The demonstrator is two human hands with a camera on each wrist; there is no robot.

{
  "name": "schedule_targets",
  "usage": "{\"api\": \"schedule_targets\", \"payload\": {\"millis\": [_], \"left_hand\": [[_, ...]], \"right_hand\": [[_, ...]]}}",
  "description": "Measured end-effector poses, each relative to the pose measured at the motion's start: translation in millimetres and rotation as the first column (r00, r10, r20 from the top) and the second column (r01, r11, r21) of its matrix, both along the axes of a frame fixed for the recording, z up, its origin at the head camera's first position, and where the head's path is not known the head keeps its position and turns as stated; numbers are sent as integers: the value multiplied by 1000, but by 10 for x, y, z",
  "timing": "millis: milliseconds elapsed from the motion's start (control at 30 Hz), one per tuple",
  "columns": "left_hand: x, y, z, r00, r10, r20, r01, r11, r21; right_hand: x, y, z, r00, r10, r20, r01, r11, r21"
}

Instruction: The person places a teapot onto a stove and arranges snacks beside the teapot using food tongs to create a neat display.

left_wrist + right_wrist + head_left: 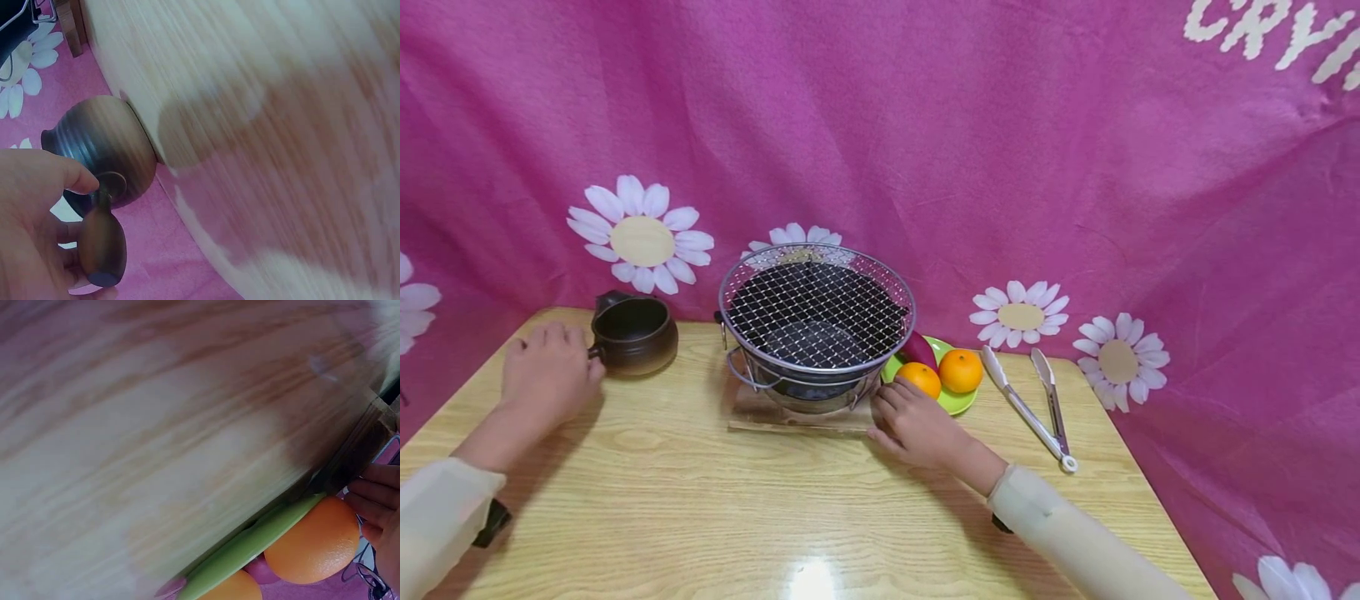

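At the table's left stands a dark brown clay pot [638, 342] with a spout and a stubby side handle [103, 247]. My left hand [550, 367] holds that handle, the thumb at its neck and the fingers behind it. A round tabletop grill [820, 325] with a wire mesh top sits on a wooden board [805, 421] in the middle. Beside the board's right end is my right hand [917, 421], its fingers loosely extended and close to an orange [315, 540]. That orange lies on a green plate [955, 406] with a second orange [961, 370] and a purple item [921, 350].
Metal tongs [1030, 417] lie spread on the table to the right of the plate. A pink cloth [880, 125] with daisies hangs behind the wooden table [737, 517].
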State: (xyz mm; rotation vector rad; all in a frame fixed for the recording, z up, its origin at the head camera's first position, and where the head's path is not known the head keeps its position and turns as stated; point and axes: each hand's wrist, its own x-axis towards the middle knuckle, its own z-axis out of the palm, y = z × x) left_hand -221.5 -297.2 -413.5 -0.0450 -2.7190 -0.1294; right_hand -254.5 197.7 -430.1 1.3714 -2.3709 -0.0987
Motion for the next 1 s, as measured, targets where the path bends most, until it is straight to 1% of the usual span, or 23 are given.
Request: {"api": "schedule_targets", "payload": {"millis": [167, 367, 500, 667, 833, 1000], "left_hand": [[-21, -43, -25, 1000, 0, 10, 0, 1000, 27], [-28, -58, -38, 999, 7, 41, -9, 999, 31], [-20, -54, -33, 997, 11, 70, -13, 1000, 24], [-13, -48, -49, 998, 0, 69, -2, 999, 32], [-16, -51, -69, 998, -14, 66, 12, 1000, 28], [-29, -61, -62, 995, -27, 93, 25, 1000, 17]], "right_hand": [[6, 2, -34, 1000, 2, -28, -3, 1000, -6], [34, -15, -29, 1000, 6, -11, -6, 1000, -14], [44, -24, -20, 1000, 3, -12, -3, 1000, -1], [32, -32, -26, 1000, 5, -12, -5, 1000, 10], [22, -29, -35, 1000, 12, 5, -12, 1000, 0], [22, -25, -35, 1000, 12, 13, -12, 1000, -9]]}}
